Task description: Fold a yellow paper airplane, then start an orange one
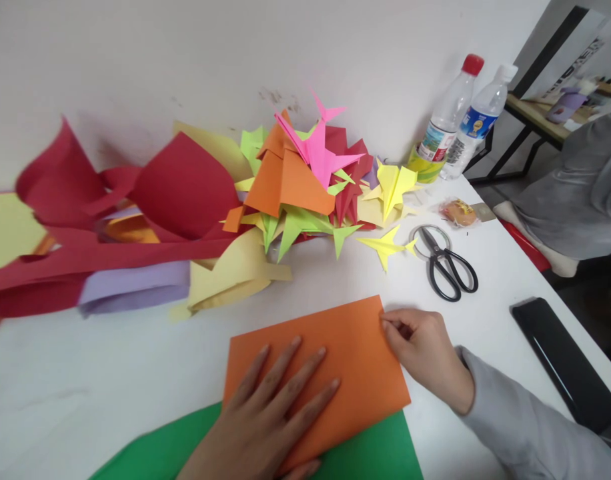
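A folded orange paper sheet lies on the white table, partly over a green sheet. My left hand rests flat on the orange sheet, fingers spread and stretched out. My right hand is curled at the sheet's right edge, its fingertips pinching the upper right corner.
Behind the sheet is a heap of folded paper planes and loose coloured paper. Black scissors lie to the right, beside a small wrapped snack. Two plastic bottles stand by the wall. A dark phone lies at the right edge.
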The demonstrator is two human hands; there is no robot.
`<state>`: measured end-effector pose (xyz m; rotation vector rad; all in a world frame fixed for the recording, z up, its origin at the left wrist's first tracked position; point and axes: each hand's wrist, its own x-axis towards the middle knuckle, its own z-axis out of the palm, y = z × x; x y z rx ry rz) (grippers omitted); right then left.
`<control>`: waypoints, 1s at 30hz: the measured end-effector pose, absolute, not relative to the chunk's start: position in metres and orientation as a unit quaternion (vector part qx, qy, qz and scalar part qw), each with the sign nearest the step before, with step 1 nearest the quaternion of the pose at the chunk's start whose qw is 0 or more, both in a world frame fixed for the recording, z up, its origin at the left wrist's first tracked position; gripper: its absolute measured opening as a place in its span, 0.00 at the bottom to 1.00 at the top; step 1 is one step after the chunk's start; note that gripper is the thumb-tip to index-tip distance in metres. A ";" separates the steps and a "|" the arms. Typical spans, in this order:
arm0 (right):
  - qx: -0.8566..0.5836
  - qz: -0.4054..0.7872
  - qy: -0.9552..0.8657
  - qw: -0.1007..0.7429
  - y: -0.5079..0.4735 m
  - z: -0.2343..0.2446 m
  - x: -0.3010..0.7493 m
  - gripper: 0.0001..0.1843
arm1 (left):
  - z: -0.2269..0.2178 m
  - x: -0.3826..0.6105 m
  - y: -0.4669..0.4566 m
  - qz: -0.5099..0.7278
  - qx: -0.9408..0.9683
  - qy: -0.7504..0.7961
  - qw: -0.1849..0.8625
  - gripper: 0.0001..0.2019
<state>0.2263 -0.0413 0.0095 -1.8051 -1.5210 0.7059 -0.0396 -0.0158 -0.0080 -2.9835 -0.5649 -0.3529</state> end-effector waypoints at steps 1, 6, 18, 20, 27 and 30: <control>-0.690 0.271 -0.583 0.332 -0.041 0.009 0.226 0.12 | -0.009 -0.040 -0.016 -0.116 -0.975 -0.187 0.039 0.33; -0.686 0.273 -0.586 0.334 -0.041 0.009 0.226 0.12 | -0.012 -0.044 -0.018 -0.108 -0.975 -0.194 0.018 0.33; -0.681 0.282 -0.576 0.353 -0.041 0.007 0.227 0.11 | -0.012 -0.045 -0.020 -0.100 -0.974 -0.202 -0.013 0.33; -0.682 0.282 -0.575 0.355 -0.041 0.006 0.227 0.11 | -0.012 -0.044 -0.020 -0.101 -0.974 -0.203 -0.005 0.33; -0.682 0.279 -0.579 0.349 -0.041 0.005 0.228 0.11 | -0.010 -0.043 -0.020 -0.104 -0.974 -0.201 0.001 0.33; -0.683 0.271 -0.581 0.350 -0.041 0.006 0.227 0.11 | -0.010 -0.044 -0.020 -0.105 -0.973 -0.204 -0.012 0.33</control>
